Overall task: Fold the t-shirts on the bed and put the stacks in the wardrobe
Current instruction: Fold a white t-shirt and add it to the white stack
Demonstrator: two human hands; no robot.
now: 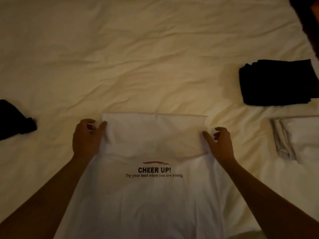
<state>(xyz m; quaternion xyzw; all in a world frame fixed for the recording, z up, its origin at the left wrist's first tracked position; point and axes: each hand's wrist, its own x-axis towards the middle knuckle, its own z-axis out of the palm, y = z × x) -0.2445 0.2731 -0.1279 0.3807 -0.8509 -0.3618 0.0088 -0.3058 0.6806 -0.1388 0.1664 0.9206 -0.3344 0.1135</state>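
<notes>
At the far left edge of the frame a dark garment (14,119) is lying crumpled on the cream sheet (138,57), not yet folded. Moving right, the left hand (86,138) is pinching the left edge of the folded-over panel of a white t-shirt (153,195), thumb on top of the cloth and fingers curled beside it. The shirt is lying flat in the lower centre of the frame, its far portion doubled toward the person so that the fold sits just above the printed words "CHEER UP!" (154,170). The right hand (219,144) is mirroring the left at the panel's right edge, with thumb and fingers curled close around the fabric, seemingly pinching it, though the contact itself is hard to make out in the dim light. Judging by how it is draping and rippling, the cloth is light, soft and limp, so it is likely needing a hold at both side edges at once, close to the crease, to keep the layers from sliding or sagging in the middle. At the right of the frame a folded dark stack (276,83) is resting in the upper part, and just below it a folded white stack (298,138) is sitting against the edge, both well apart from the shirt being worked.
</notes>
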